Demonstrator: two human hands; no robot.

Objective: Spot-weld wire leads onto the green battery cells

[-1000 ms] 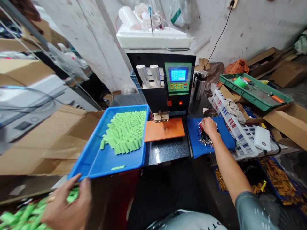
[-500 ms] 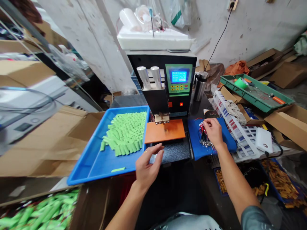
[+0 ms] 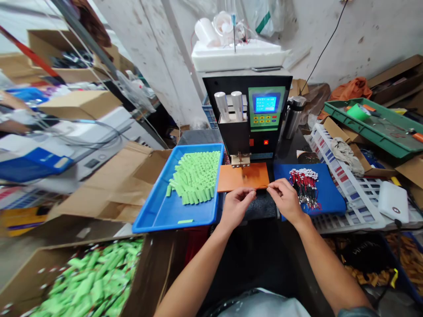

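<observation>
My left hand [image 3: 238, 207] is at the front edge of the orange plate [image 3: 228, 178], thumb and fingers pinched on something too small to make out. Close to its right, my right hand [image 3: 287, 199] pinches a thin, dark wire-like piece [image 3: 264, 187]. Above the plate stands the black machine [image 3: 236, 136] with a lit blue screen [image 3: 265, 104]. Left of the plate, a blue tray [image 3: 158, 215] holds rows of green cylinders [image 3: 198, 176]. A bundle of red and black wires with white connectors [image 3: 304, 187] lies on a blue cloth [image 3: 332, 189] at the right.
A cardboard box [image 3: 29, 268] of green wrapped cells stands at lower left. On the right are a white plastic basket [image 3: 350, 198], a white power bank [image 3: 393, 202], a metal flask [image 3: 295, 116] and a green tray [image 3: 380, 141]. Part of another person's arm [image 3: 15, 103] shows at far left.
My right hand has moved left from the wire bundle to the orange plate's front corner. My left hand has closed from an open curl and come beside it. The camera view has turned left.
</observation>
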